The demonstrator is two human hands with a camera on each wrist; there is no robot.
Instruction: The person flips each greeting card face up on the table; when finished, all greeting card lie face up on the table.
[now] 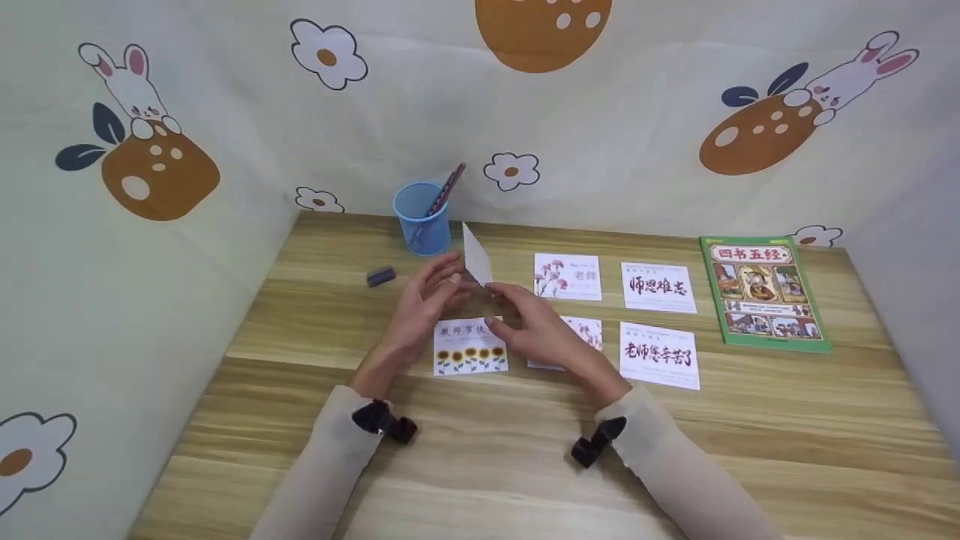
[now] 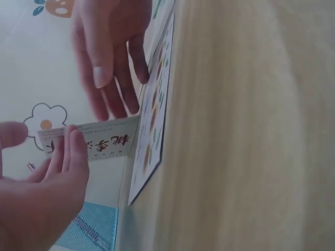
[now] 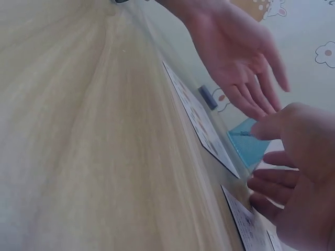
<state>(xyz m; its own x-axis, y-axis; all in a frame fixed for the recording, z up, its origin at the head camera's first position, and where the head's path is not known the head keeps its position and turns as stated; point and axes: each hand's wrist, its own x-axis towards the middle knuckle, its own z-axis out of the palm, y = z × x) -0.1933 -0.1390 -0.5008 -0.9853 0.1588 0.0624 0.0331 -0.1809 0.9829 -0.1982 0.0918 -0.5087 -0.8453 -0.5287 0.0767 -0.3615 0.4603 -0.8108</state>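
Observation:
A small white card point(image 1: 477, 259) stands on edge between the two hands. Red characters show on its face point(image 2: 104, 144) in the left wrist view. My left hand point(image 1: 421, 306) touches that face with nearly straight fingers, its thumb apart from the card. From the other side my right hand point(image 1: 536, 326) reaches the card's near edge with loosely bent fingers; whether its fingertips press the card I cannot tell. Below the hands lies a sunflower card point(image 1: 471, 360), its upper right corner covered by the right hand. A pink-flower card point(image 1: 585, 330) is partly hidden under the right hand.
Behind the left hand stand a blue mesh pen cup point(image 1: 426, 229) and a dark small block point(image 1: 381, 277). To the right lie a carnation card point(image 1: 567, 289), two cards with red or black lettering point(image 1: 658, 300), and a green-bordered book point(image 1: 765, 296).

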